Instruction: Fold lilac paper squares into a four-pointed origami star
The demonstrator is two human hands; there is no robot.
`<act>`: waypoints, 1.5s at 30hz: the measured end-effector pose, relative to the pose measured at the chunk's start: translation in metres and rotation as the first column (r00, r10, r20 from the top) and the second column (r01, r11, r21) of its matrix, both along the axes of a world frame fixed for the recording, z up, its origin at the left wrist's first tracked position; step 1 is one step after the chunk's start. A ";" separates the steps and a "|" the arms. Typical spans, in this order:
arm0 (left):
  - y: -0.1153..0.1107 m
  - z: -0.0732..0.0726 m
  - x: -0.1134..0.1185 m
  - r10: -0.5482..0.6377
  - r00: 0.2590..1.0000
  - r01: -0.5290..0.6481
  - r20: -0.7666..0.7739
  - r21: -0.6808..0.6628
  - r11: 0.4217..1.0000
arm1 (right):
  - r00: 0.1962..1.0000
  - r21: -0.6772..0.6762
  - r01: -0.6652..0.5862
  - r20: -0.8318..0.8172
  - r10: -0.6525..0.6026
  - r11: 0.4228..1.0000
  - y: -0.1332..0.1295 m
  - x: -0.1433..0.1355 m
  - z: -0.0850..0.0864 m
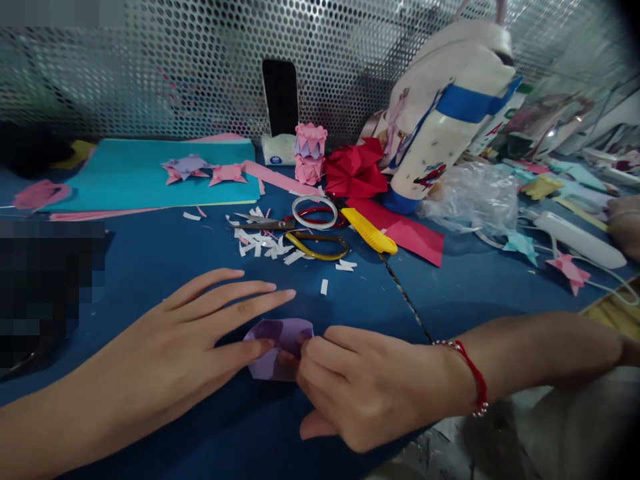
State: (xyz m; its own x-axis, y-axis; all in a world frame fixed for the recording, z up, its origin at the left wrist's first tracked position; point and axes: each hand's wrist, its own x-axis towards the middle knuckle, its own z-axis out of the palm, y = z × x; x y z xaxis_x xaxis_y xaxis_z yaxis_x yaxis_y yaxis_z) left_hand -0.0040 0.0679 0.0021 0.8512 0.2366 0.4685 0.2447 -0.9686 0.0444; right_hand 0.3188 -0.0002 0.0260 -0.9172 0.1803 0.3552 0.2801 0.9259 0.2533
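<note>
A small purple folded paper piece (273,363) rests on the blue tabletop between my hands, its top hollow facing me. My left hand (200,340) has its fingers stretched out flat over the table, and its thumb lies against the inside of the purple paper. On the other side, my right hand (360,380) is closed on the paper's right edge, with its fingers curled and partly hiding the fold. Just beyond the hands lie scissors (315,252) with yellow and red handles, and white paper scraps (270,247).
A yellow cutter (370,231) lies beside red paper (417,233). Blue-green paper sheets (125,177) bear folded paper pieces. At the back stand a phone (281,97), a pink paper tower (310,153), a red paper flower (356,168), a white bottle (425,160) and a bag (400,80).
</note>
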 end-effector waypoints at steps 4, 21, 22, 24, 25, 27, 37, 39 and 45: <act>-0.004 -0.003 -0.007 0.016 1.000 -0.017 -0.006 -0.035 0.999 | 0.999 -0.003 -0.012 0.033 0.012 1.000 -0.001 -0.001 -0.002; -0.017 -0.008 -0.007 0.043 0.998 -0.041 -0.043 0.039 0.998 | 0.997 -0.055 0.074 -0.017 -0.075 0.996 -0.001 -0.003 -0.001; -0.020 -0.010 -0.007 0.048 0.998 -0.046 -0.043 0.049 0.998 | 0.996 -0.056 0.081 -0.023 -0.082 0.995 -0.001 -0.004 -0.002; -0.025 -0.012 -0.005 0.056 0.998 -0.054 -0.032 0.052 0.997 | 0.996 -0.051 0.088 -0.022 -0.089 0.995 -0.001 -0.003 -0.003; -0.027 -0.013 -0.004 0.065 0.998 -0.064 -0.027 0.043 0.997 | 0.996 -0.048 0.086 -0.018 -0.086 0.995 0.000 -0.003 -0.003; -0.030 -0.014 -0.004 0.092 0.996 -0.092 -0.004 0.004 0.996 | 0.997 -0.045 0.071 -0.008 -0.072 0.996 0.000 -0.002 -0.003; -0.035 -0.022 -0.014 0.144 0.989 -0.131 0.043 -0.230 0.964 | 1.000 -0.069 -0.004 -0.008 0.004 0.998 0.005 0.003 -0.007; -0.035 -0.024 -0.014 0.135 0.989 -0.117 0.062 -0.229 0.966 | 1.000 -0.073 -0.009 0.002 0.010 0.997 0.005 0.003 -0.008; -0.036 -0.028 -0.012 0.178 0.982 -0.167 0.066 -0.148 0.975 | 1.000 -0.080 -0.013 -0.003 0.013 0.997 0.004 0.001 -0.006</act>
State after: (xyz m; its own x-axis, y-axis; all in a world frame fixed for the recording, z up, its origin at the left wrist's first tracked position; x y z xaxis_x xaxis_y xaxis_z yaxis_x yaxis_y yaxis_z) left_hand -0.0164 0.0316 -0.0264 0.7538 0.4451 0.4835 0.3979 -0.8946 0.2032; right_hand 0.3200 0.0034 0.0199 -0.9188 0.1966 0.3424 0.2686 0.9468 0.1772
